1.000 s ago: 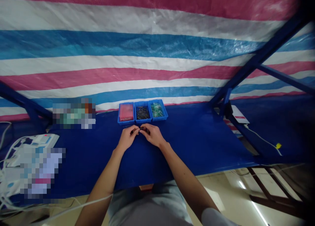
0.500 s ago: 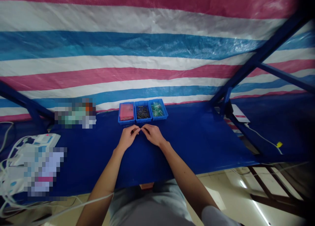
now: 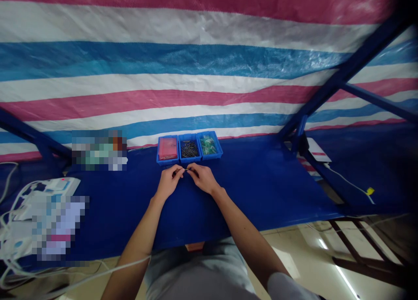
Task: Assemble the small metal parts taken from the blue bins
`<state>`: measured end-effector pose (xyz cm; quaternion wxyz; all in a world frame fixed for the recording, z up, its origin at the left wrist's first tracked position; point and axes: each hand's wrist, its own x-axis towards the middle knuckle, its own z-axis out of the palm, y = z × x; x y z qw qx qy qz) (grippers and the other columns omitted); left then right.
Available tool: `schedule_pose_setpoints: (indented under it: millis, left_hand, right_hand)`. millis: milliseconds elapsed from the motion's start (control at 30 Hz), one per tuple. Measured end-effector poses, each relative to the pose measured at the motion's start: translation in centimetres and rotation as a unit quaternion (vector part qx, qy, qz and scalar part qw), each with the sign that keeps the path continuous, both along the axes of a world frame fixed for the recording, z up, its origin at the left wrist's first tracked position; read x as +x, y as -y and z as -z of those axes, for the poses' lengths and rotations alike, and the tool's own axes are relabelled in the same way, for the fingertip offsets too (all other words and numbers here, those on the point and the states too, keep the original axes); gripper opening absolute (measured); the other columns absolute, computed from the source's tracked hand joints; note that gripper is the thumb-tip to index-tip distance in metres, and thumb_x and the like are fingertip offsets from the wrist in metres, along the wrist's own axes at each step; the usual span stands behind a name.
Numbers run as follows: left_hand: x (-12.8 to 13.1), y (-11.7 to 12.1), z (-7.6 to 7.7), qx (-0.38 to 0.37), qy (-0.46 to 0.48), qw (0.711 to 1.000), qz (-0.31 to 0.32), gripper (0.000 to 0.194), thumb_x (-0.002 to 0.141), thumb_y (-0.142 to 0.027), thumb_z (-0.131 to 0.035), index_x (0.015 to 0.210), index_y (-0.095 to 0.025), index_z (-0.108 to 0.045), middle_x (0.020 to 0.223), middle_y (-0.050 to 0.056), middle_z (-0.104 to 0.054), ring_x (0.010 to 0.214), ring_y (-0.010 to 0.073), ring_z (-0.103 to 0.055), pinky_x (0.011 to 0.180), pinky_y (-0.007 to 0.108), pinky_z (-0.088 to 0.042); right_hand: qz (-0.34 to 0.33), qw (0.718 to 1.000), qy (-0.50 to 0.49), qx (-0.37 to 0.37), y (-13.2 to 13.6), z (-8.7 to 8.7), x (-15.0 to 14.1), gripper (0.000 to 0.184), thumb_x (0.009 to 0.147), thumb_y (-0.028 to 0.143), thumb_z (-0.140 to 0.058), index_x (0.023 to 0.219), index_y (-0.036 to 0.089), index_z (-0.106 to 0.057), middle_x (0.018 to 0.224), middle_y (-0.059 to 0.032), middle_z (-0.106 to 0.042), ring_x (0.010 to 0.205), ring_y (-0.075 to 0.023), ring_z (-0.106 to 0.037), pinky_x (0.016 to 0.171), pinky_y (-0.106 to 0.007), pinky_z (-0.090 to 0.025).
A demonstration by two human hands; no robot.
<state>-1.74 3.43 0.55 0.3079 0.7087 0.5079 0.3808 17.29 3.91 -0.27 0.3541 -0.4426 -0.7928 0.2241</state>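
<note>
My left hand (image 3: 169, 180) and my right hand (image 3: 203, 178) meet over the blue table just in front of three small bins. Both are closed in a pinch, fingertips almost touching. Between them runs a thin, short piece (image 3: 186, 169), perhaps a screw, too small to make out well. The left blue bin (image 3: 167, 162) holds flat red pieces (image 3: 168, 148). Dark metal screws (image 3: 189, 149) fill the middle bin (image 3: 190, 160). In the right bin (image 3: 212, 156) lie small green and clear pieces (image 3: 208, 145), whose kind I cannot tell.
A striped plastic sheet (image 3: 196, 58) hangs behind the table (image 3: 254, 182). White power strips and cables (image 3: 29, 204) crowd the left side, beside blurred-out items. A blue metal frame (image 3: 329, 86) stands at the right, with a white device (image 3: 317, 150) and its cable.
Both hands stay at nearly the same spot. My fingertips have shifted slightly, and a thin piece now shows between them. The bins have not moved.
</note>
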Motion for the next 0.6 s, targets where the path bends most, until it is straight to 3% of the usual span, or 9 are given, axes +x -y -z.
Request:
schedule_pose_setpoints:
  millis: [300,600]
  left_hand:
    - [-0.05,-0.02,0.08,-0.001,0.000,1.000,0.002,0.030,0.095,-0.043,-0.053,0.084,-0.019,-0.066,0.069,0.000,-0.067,0.063,0.0147,-0.062,0.067,0.024,-0.046]
    - [-0.11,-0.06,0.26,0.000,0.006,1.000,0.008,0.028,0.095,-0.041,-0.054,0.085,-0.018,-0.067,0.070,0.000,-0.067,0.064,0.0144,-0.062,0.066,0.023,-0.045]
  right_hand:
    - [-0.017,1.000,-0.002,0.011,-0.04,-0.06,-0.01,0.021,0.103,0.030,-0.046,0.105,0.023,-0.065,0.097,-0.0037,-0.071,0.085,-0.0163,-0.065,0.078,-0.025,-0.044]
    - [-0.006,1.000,0.029,0.003,-0.02,-0.29,0.01,0.030,0.105,0.034,-0.041,0.088,0.020,-0.062,0.079,-0.0022,-0.066,0.069,-0.0142,-0.059,0.067,-0.024,-0.038]
